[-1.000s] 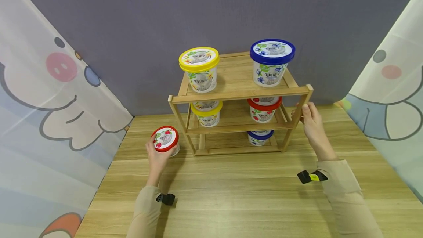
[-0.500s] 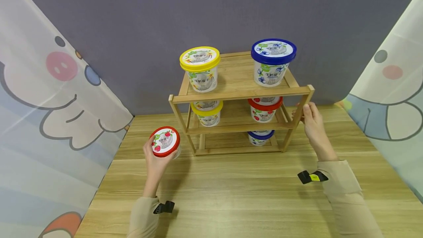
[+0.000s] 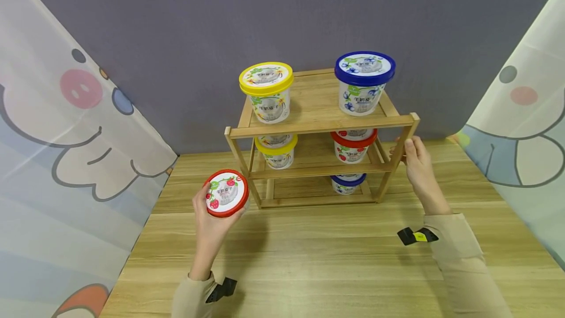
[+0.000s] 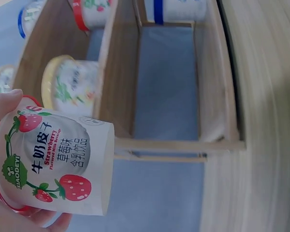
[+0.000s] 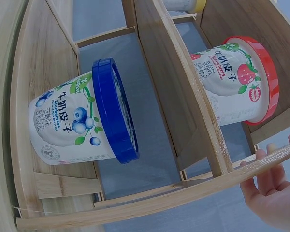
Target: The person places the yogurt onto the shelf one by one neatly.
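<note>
My left hand (image 3: 211, 220) grips a strawberry milk tub (image 3: 226, 193) with a red lid. It is lifted above the table, left of the wooden rack (image 3: 322, 122). In the left wrist view the tub's (image 4: 55, 159) strawberry label faces the camera, and its base is toward the rack. My right hand (image 3: 419, 171) holds the rack's right front post. From the right wrist, that hand (image 5: 275, 193) shows its fingers curled round the wood. A yellow-lidded tub (image 3: 269, 107) and a blue-lidded tub (image 3: 359, 99) stand on the top shelf.
The middle shelf bears another yellow-lidded tub (image 3: 279, 158) on the left and a red-lidded tub (image 3: 351, 153) on the right. A blue-lidded tub (image 3: 345, 185) stands at the bottom shelf's right. A grey wall (image 3: 309, 13) rises behind; printed curtains (image 3: 66, 136) flank the wooden table (image 3: 318, 259).
My left hand has raised the strawberry tub from the table and brought it slightly right and nearer. The right hand stays on the rack post, and the rack has not moved.
</note>
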{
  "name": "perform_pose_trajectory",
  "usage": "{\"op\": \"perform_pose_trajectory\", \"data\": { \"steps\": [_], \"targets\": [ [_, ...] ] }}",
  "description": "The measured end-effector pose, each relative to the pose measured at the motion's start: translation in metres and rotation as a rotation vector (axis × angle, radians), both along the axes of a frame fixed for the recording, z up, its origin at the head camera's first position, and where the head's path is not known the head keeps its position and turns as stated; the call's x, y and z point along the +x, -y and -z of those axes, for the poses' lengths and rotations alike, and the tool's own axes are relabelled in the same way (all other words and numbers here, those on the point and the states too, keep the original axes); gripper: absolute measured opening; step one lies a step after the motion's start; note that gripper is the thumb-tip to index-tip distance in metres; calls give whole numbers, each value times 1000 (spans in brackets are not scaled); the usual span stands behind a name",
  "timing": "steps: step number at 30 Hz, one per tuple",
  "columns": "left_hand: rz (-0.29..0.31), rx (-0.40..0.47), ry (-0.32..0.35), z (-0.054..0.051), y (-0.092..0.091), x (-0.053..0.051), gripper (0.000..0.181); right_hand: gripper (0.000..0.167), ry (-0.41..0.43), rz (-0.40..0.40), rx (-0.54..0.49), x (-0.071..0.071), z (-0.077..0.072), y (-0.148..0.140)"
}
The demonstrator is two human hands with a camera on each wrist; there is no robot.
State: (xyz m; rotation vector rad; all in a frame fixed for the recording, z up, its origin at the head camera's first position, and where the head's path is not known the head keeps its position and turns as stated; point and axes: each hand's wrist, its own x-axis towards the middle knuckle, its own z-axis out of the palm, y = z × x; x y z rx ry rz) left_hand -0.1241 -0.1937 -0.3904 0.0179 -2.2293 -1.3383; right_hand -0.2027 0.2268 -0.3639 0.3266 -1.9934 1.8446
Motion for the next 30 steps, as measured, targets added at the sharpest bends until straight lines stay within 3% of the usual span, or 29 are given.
{"op": "perform_pose_trajectory", "data": {
  "steps": [6, 11, 30],
  "targets": [
    [33, -18, -27, -5, -13, 9, 92, 23, -2, -4, -8, 0, -1, 0],
    [73, -28, -34, -1, -24, 12, 92, 24, -9, -3, -20, 0, -1, 1],
    [168, 20, 31, 29, -64, 3, 87, 29, -2, 9, -8, 0, -1, 0]
  ]
}}
